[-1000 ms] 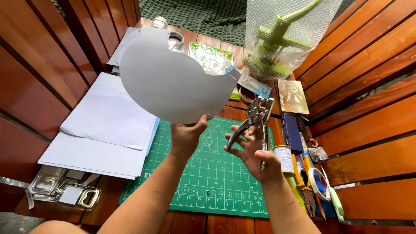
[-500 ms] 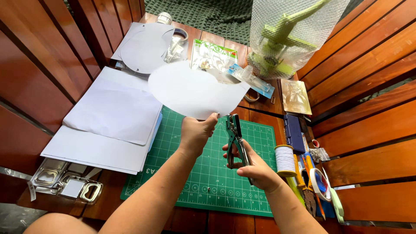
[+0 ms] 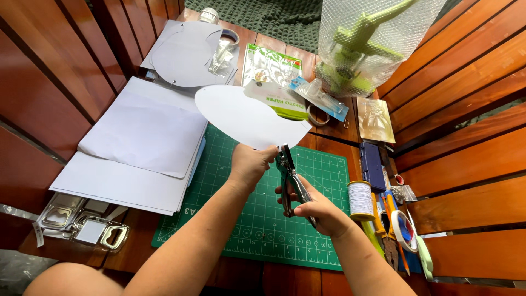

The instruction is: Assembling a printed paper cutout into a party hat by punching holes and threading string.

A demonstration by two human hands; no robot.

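Fingers pinch paper cutout edge inside hole punch.

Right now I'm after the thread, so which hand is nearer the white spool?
The right hand, gripping the metal punch pliers, sits just left of the white spool. The left hand is farther left, holding the white paper cutout.

Head view over a wooden slatted table. The left hand pinches the lower edge of a white rounded paper cut-out, held above a green gridded cutting mat. The right hand grips a silver metal plier-type punch, its tip at the paper's edge, apparently touching. A stack of white paper sheets lies left; a white thread spool stands right.
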